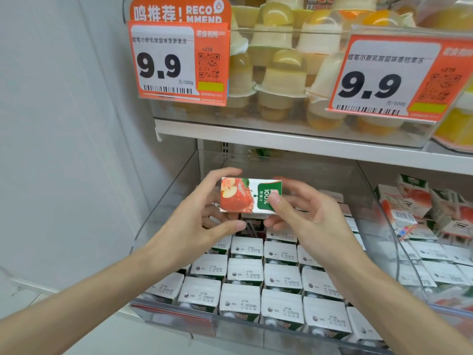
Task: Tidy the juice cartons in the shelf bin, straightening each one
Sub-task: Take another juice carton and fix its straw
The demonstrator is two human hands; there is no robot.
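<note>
An apple juice carton [243,196], red and green with a "100%" label, lies on its side in the air above the clear shelf bin [166,201]. My left hand [204,216] grips its left end and my right hand [299,213] holds its right end, thumb on the green label. Below, several white-topped juice cartons [281,275] stand upright in neat rows filling the front of the bin. The bin's back part, behind my hands, holds no upright rows that I can see; a dark carton [252,224] shows just under the held one.
A second clear bin [395,234] at the right holds peach cartons, some tumbled at its back [422,201]. Above, a white shelf edge [281,142] carries jelly cups [281,80] and two orange 9.9 price tags [179,62]. A white wall stands at the left.
</note>
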